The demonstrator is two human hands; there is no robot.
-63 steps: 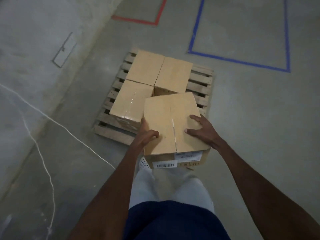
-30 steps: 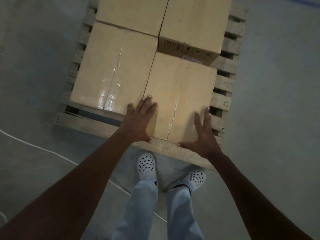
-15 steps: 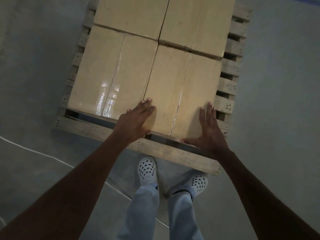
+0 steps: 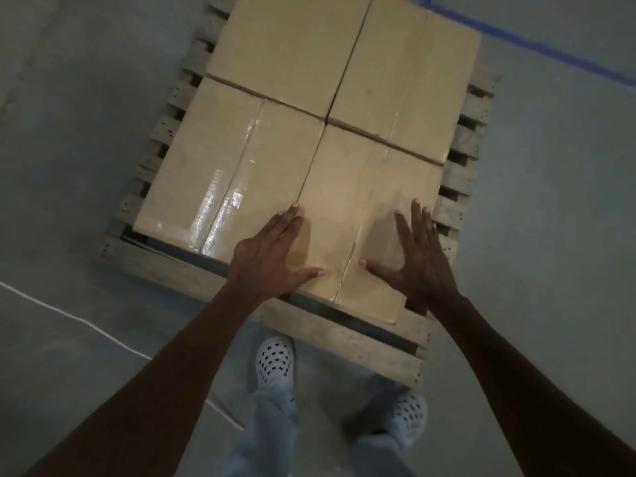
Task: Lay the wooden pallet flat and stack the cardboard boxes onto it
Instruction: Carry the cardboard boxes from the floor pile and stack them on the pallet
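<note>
- A dull grey concrete floor (image 4: 550,235) fills the view, crossed by a blue tape line (image 4: 537,46) at the far right and a thin white line (image 4: 69,315) at the near left.
- One weathered wooden slatted pallet (image 4: 192,273) lies flat on it, near edge just ahead of the person's white perforated shoes (image 4: 275,359).
- Four tan cardboard boxes sit on the pallet in a two-by-two block, sides touching; no second layer shows.
- The near-right taped cardboard box (image 4: 361,201) lies directly under both palms, its long axis running away from the person; its near edge sits back from the pallet's front board.
- The left hand (image 4: 272,256) and right hand (image 4: 416,259) lie flat on its top, fingers spread and straight, gripping nothing; both are equally near.
- Judging by this, any further nudge goes forward, toward the far boxes.
</note>
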